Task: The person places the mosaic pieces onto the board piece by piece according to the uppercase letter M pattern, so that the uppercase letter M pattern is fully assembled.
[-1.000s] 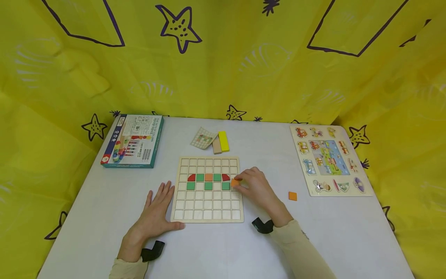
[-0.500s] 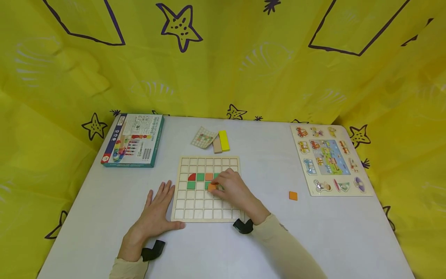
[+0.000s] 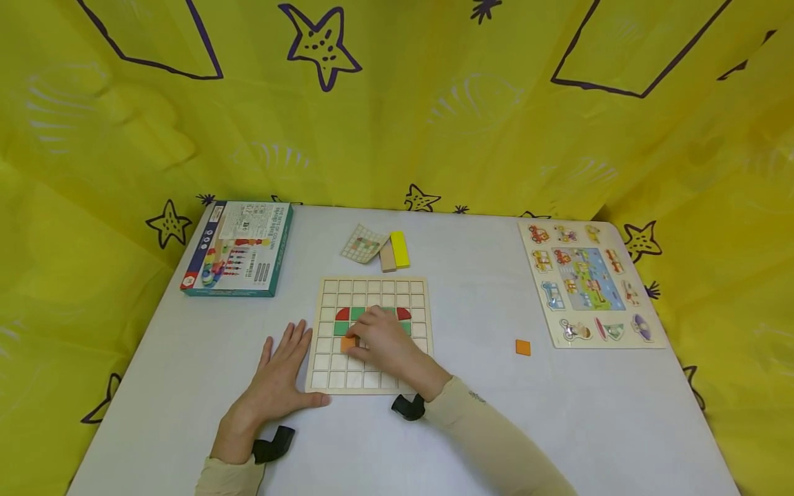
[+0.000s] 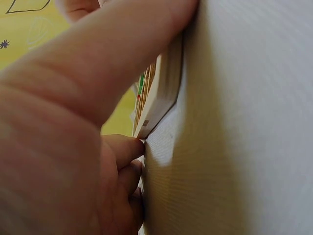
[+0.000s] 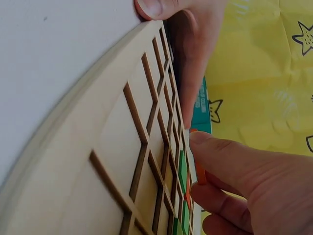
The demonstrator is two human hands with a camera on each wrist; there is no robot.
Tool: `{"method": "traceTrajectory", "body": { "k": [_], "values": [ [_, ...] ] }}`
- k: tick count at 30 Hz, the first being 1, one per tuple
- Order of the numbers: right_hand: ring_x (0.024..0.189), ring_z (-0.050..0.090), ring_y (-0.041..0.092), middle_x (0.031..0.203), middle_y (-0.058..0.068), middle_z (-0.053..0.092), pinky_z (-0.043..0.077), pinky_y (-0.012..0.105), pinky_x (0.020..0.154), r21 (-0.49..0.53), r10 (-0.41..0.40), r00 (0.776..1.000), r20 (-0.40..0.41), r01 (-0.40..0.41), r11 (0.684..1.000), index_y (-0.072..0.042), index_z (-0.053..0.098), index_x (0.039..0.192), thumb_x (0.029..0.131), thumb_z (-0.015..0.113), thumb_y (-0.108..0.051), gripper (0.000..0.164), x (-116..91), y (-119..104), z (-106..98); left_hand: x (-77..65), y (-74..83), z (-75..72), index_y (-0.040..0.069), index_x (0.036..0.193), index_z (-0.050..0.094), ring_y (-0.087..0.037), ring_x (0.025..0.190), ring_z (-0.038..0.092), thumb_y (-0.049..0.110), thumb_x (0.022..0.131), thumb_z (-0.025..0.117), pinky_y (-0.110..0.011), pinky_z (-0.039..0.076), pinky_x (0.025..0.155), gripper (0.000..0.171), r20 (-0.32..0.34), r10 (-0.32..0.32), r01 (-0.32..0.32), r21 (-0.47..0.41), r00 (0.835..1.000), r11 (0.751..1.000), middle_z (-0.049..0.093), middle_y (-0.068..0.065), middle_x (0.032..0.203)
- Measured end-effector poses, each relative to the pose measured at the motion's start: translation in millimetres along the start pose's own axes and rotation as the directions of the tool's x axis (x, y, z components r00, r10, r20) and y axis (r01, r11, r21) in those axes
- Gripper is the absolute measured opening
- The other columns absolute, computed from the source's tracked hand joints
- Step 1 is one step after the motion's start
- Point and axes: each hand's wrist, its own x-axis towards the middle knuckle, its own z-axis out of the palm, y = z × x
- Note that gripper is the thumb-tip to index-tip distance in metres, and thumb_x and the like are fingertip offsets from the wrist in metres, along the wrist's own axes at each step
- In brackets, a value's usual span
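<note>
A wooden grid board [image 3: 354, 379] lies on the table, with two red quarter-round tiles [image 3: 404, 314] and several green square tiles [image 3: 341, 328] set in its cells. Between thumb and fingertips my right hand [image 3: 387, 348] pinches an orange square tile [image 3: 348, 344] over the left-middle cells, below the left green tile. That hand hides part of the coloured rows. My left hand [image 3: 273, 382] rests on the table with fingers spread, thumb at the board's lower left corner; in the left wrist view the board's side [image 4: 166, 83] is beside the thumb. Another orange tile [image 3: 523, 347] lies right of the board.
Behind the board are a pattern card [image 3: 362, 244], a tan block [image 3: 387, 257] and a yellow block [image 3: 400, 249]. A boxed toy [image 3: 238, 249] lies at the back left. At the right is a picture peg puzzle [image 3: 592, 282]. Yellow curtains enclose the table.
My right hand has carried the orange tile leftward from the board's right edge, across the grid, to the left-middle cells. My left hand has stayed in place.
</note>
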Motion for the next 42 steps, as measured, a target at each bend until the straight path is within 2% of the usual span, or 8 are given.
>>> {"method": "traceTrajectory", "body": {
  "k": [4,12,22,35,42],
  "values": [
    [0.092,0.051,0.015,0.101,-0.006,0.069,0.042,0.031,0.083,-0.028,0.022,1.000,0.002,-0.022,0.999,-0.017,0.076,0.101,0.086,0.075,-0.038,0.026,2.3,-4.6,3.3,0.2,-0.4,0.1,-0.003,0.153,0.022,-0.032,0.147,0.000,0.066,0.065,0.079,-0.055,-0.008,0.112,0.125,0.002,0.003,-0.003,0.002,1.000,1.000,0.010,-0.017,0.161],
    [0.094,0.051,0.016,0.100,-0.006,0.069,0.041,0.031,0.082,-0.046,0.051,0.999,-0.003,-0.051,0.998,-0.017,0.077,0.100,0.085,0.076,-0.039,0.027,6.4,-9.1,7.2,-0.2,-0.9,-0.8,-0.003,0.153,0.021,-0.033,0.147,-0.001,0.065,0.065,0.079,-0.055,-0.009,0.112,0.125,0.008,0.002,-0.002,-0.006,1.000,1.000,0.009,-0.017,0.161],
    [0.097,0.051,0.016,0.101,-0.005,0.069,0.037,0.038,0.097,-0.076,0.062,0.998,0.009,-0.061,0.995,-0.017,0.077,0.099,0.085,0.076,-0.039,0.026,10.8,-13.8,11.2,-0.3,-1.3,-0.6,-0.003,0.153,0.021,-0.034,0.147,0.000,0.066,0.065,0.079,-0.055,-0.009,0.112,0.126,0.006,0.006,-0.006,-0.003,1.000,1.000,0.010,-0.018,0.161],
    [0.098,0.051,0.017,0.102,-0.004,0.068,0.038,0.038,0.097,-0.101,0.087,0.996,0.012,-0.085,0.991,-0.017,0.076,0.101,0.083,0.077,-0.041,0.030,12.9,-16.4,13.9,-0.8,-1.1,-0.7,-0.004,0.153,0.021,-0.034,0.147,0.000,0.065,0.065,0.079,-0.056,-0.008,0.112,0.125,-0.001,0.012,-0.012,-0.005,1.000,1.000,0.010,-0.018,0.161],
    [0.094,0.051,0.017,0.100,-0.004,0.066,0.041,0.032,0.085,-0.035,0.086,0.995,-0.052,-0.088,0.996,-0.014,0.075,0.106,0.084,0.077,-0.038,0.033,0.3,-5.8,3.8,0.0,-0.7,0.4,-0.004,0.153,0.021,-0.033,0.147,-0.001,0.065,0.065,0.079,-0.055,-0.009,0.112,0.126,0.002,0.004,-0.004,-0.010,1.000,1.000,0.009,-0.018,0.161]
  ]
}}
